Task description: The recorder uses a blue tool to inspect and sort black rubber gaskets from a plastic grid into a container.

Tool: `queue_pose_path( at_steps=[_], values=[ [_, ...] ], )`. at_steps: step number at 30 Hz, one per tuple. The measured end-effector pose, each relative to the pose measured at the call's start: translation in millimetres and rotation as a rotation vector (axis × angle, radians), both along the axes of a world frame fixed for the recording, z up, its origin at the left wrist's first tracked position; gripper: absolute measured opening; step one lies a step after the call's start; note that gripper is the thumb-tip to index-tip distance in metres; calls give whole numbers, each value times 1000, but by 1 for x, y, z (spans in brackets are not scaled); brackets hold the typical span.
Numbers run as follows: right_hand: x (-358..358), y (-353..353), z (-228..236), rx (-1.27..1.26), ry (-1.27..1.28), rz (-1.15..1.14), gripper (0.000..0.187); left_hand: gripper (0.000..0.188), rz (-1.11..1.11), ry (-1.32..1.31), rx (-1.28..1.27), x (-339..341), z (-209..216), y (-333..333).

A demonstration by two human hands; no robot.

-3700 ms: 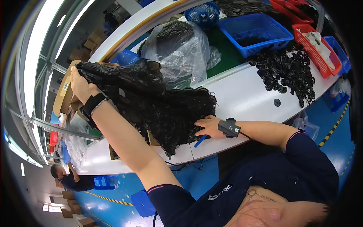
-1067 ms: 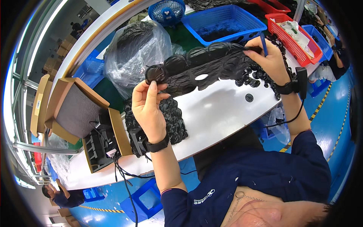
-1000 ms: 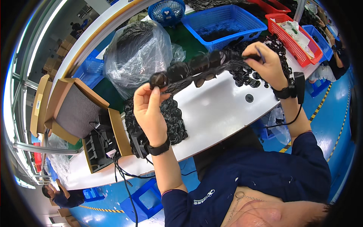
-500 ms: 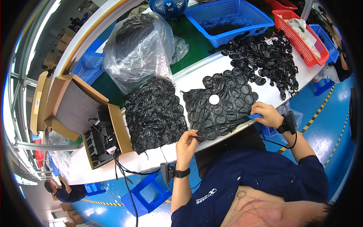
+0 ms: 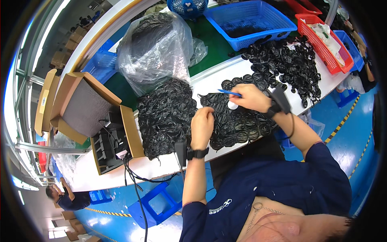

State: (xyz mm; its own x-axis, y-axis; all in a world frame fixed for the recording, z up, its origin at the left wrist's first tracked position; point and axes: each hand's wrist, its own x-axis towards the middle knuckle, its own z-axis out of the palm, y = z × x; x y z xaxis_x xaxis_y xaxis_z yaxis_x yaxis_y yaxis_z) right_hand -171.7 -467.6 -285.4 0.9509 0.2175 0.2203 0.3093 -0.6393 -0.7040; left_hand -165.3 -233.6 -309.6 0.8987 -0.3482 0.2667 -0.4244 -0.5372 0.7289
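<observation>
A sheet of black, strappy round pieces joined in rows (image 5: 238,128) lies on the white table in front of me. My left hand (image 5: 202,126) is closed in a pinch at its left edge; the fingertips are partly hidden. Above the sheet, my right hand (image 5: 250,98) grips a slim blue pointed tool (image 5: 229,92), its tip directed left. The tool's exact kind is unclear. A white disc (image 5: 232,105) sits on the sheet, partly covered by my right hand. To the left lies a thicker stack of similar black sheets (image 5: 166,119).
Loose black round pieces (image 5: 288,64) are heaped at the right. Behind stand a blue basket (image 5: 250,22), a red basket (image 5: 324,42) and a filled clear plastic bag (image 5: 155,52). An open cardboard box (image 5: 131,131) with cables stands left. A blue stool (image 5: 155,205) is below the table.
My right hand has moved left and away from me, from the sheet's right edge to above its middle, with the blue tool. My left hand has moved up from the near corner along the left edge.
</observation>
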Motion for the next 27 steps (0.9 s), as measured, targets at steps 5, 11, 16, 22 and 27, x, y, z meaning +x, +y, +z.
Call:
queue_pose_path(
  at_steps=[5, 11, 16, 22, 27],
  values=[
    [48, 49, -45, -289, 13, 18, 35, 18, 127, -10, 57, 30, -43, -6],
    [83, 29, -58, -65, 1, -132, 21, 29, 138, -94, 113, 29, -46, -18],
    [96, 0, -50, -45, 2, -272, 22, 28, 225, -138, 284, 32, -40, -30],
    [61, 37, -46, -62, 22, 27, 33, 22, 229, -44, 192, 53, -44, -23],
    [79, 33, -65, -24, 23, -302, 18, 38, 156, 295, -170, 63, -38, -34]
  ],
)
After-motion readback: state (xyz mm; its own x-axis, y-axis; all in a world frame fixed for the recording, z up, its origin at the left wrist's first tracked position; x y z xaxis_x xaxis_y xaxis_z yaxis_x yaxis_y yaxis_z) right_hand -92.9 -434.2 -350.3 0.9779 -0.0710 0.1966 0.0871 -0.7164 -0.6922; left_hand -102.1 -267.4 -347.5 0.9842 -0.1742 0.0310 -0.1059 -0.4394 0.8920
